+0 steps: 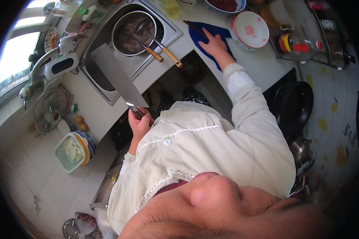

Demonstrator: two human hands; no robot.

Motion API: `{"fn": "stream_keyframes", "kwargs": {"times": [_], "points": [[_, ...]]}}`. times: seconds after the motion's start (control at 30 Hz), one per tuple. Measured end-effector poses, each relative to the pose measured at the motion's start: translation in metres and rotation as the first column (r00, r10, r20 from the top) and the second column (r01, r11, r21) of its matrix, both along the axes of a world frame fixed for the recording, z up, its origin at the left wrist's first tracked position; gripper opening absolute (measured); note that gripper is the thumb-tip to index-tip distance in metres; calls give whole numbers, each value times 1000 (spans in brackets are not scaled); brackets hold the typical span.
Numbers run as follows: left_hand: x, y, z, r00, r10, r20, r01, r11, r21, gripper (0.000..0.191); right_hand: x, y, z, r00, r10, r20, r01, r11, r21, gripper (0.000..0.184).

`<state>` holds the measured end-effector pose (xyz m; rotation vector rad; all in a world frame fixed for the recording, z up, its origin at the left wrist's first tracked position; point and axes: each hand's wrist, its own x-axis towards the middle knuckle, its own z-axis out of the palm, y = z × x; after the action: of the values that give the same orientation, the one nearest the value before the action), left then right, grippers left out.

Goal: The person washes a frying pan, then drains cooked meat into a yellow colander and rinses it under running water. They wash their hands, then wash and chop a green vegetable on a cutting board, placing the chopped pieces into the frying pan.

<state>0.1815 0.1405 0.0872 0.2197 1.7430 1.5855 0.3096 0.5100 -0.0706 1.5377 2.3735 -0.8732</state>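
Note:
My left hand (139, 122) grips the dark handle of a broad steel cleaver (116, 74). The blade points up and away in front of the sink's edge, its face turned to me. On the counter, my right hand (214, 44) lies over a dark blue cloth (214, 55). A slim dark object (194, 29) runs under its fingers and past the cloth's edge. Thumb and forefinger are spread around it, but whether they grip it cannot be told. A white bowl (249, 30) with red markings stands right of that hand.
A metal pot (133, 53) with meat in cloudy liquid and two wooden-handled utensils (170, 56) stands in the steel sink (110, 89). A bowl of dark red food (224, 12) sits beyond the cloth. A green basket of pale cut pieces (59, 152) stands left. A black wok (296, 104) is right.

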Motion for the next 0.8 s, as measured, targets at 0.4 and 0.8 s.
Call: {"fn": "stream_keyframes", "kwargs": {"times": [0.4, 0.8], "points": [[-19, 3, -6, 984, -175, -34, 177, 983, 43, 25, -67, -77, -22, 970, -44, -240, 50, 999, 20, 44], [-32, 20, 7, 911, -412, -34, 408, 909, -80, 25, 87, -97, -13, 934, -332, -131, 340, 939, 45, 43]]}}
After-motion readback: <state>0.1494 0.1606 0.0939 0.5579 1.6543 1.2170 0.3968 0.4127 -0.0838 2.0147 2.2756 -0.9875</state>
